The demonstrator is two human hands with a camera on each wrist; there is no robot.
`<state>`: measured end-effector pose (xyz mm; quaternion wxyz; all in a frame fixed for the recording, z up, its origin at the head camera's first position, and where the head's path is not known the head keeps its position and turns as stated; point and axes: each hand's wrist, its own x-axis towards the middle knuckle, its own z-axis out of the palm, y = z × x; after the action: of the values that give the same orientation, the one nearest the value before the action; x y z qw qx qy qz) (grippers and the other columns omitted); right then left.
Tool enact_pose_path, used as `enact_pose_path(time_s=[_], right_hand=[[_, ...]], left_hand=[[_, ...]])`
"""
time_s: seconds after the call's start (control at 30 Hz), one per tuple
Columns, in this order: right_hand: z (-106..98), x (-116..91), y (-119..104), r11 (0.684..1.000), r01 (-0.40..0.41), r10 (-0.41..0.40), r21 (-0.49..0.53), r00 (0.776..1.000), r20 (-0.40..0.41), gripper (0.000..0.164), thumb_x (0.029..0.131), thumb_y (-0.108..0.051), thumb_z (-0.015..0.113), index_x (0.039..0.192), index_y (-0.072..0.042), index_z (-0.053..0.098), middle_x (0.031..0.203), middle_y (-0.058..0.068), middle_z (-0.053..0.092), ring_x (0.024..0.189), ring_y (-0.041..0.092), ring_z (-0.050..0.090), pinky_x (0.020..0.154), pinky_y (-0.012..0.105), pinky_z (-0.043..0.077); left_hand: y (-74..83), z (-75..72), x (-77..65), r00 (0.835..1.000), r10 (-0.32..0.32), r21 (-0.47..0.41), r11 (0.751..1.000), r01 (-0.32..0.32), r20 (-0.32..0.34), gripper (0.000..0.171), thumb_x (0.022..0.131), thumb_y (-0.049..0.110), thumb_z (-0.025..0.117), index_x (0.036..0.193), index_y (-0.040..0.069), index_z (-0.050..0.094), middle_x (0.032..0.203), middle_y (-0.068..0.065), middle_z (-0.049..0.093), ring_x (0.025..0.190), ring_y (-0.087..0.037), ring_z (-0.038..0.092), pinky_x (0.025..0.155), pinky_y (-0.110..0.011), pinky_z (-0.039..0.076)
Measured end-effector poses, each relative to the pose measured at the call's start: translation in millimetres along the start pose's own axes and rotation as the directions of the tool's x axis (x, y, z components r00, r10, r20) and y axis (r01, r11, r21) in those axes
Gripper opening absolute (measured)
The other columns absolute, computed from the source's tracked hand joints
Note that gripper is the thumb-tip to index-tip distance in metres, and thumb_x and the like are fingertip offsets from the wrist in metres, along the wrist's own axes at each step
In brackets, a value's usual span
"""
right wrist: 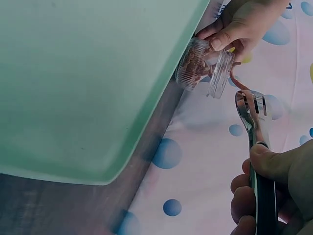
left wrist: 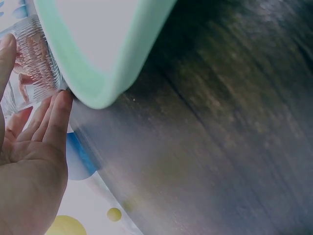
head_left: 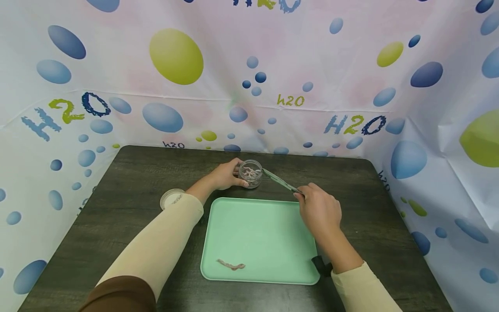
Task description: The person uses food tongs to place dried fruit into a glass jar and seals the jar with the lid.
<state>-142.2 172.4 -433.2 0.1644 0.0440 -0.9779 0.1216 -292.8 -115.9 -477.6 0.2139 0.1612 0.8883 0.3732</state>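
A clear ribbed jar point(head_left: 251, 177) stands near the back of the table with pinkish-brown strips inside. My left hand point(head_left: 224, 174) holds it from the left side, thumb in front. The right hand point(head_left: 319, 210) grips metal tongs point(right wrist: 253, 115) by their handles, with the tips beside the jar's mouth. Between those tips is one thin pinkish-brown strip point(right wrist: 238, 83), reaching toward the jar's rim. Another strip point(head_left: 231, 264) lies on the front left of the green tray point(head_left: 259, 240). The left wrist view shows the left fingers along the jar's side.
A round lid point(head_left: 170, 198) lies on the dark wooden table point(head_left: 136, 186), partly behind the left forearm. Behind the table hangs a white curtain point(head_left: 218, 86) with blue and green spots. A black strap point(head_left: 321, 265) shows by the right wrist at the tray's right edge.
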Motion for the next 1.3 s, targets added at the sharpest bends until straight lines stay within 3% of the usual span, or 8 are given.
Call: enact_pose_path(time_s=[0.57,0.87,1.3], right_hand=[[16,25,-18,0.998,0.015,-0.014,-0.054,0.999,0.029,0.018,0.099,-0.026,0.082,0.11,-0.012,0.085,0.094,0.003,0.076,0.054,0.024,0.061,0.043,0.037,0.048],[22,29,-21,0.997,0.045,-0.045,-0.059,0.999,-0.005,0.018,0.097,-0.025,0.085,0.109,-0.012,0.085,0.093,0.004,0.076,0.055,0.025,0.063,0.043,0.038,0.05],[21,26,-19,0.999,-0.047,0.046,0.014,0.998,0.052,0.033,0.105,-0.032,0.075,0.127,-0.006,0.077,0.103,0.009,0.072,0.058,0.026,0.058,0.053,0.046,0.055]], left_hand=[[-3.8,0.8,0.3,1.0,-0.003,-0.022,1.0,0.003,-0.007,0.083,0.096,0.035,0.086,0.162,0.015,0.04,0.165,-0.017,0.053,0.154,-0.034,0.054,0.126,-0.055,0.049],[-1.0,-0.2,-1.8,1.0,-0.012,-0.025,1.0,0.012,-0.007,0.081,0.096,0.035,0.086,0.161,0.017,0.04,0.166,-0.016,0.052,0.154,-0.034,0.053,0.126,-0.055,0.049],[-0.5,-0.6,-1.7,1.0,-0.011,-0.005,1.0,0.011,-0.006,0.082,0.097,0.035,0.084,0.162,0.013,0.039,0.166,-0.018,0.051,0.154,-0.034,0.053,0.126,-0.055,0.049]])
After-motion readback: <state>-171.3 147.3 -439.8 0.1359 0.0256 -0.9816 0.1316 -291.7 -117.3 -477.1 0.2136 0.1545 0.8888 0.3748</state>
